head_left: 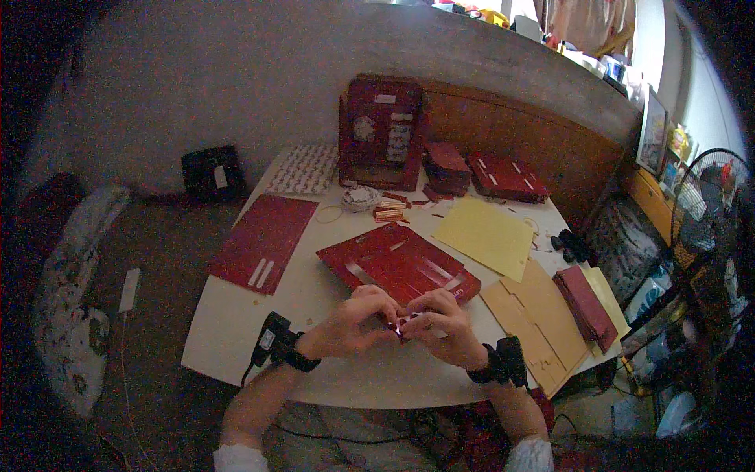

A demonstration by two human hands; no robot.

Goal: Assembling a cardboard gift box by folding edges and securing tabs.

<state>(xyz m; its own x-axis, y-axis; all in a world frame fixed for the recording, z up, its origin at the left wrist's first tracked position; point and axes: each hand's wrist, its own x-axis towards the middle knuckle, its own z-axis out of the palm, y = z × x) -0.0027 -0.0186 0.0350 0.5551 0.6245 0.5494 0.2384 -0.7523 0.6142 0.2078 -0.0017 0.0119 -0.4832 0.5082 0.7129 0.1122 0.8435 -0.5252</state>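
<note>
"Red lies nearly everywhere on that white table [354, 385]. What are the hands busy with?"

"A small shiny piece [400, 325], held between them just off the near edge of a large red folded sheet [385, 256]. It is mostly hidden by the fingers, so its exact shape cannot be told."

"How does the left hand [354, 324] stand?"

"Nearly closed, fingers curled, the tips pinched together at the piece's left side. The right hand [442, 324] mirrors it, thumb and fingers drawn in on the other side. A black band circles each wrist."

"And around them?"

"To the left lies a dark red panel [271, 232] with two white strips near its lower end. To the right, a yellow sheet [487, 234] overlaps brown cardboard [535, 318], and a dark red bundle [585, 308] lies beside that."

"What about the far side?"

"An upright dark red box [382, 126] stands there. On its left is a sheet with rows of small pale pieces [305, 169]; on its right, a stack of red panels [510, 176] with white strips on top."
</note>
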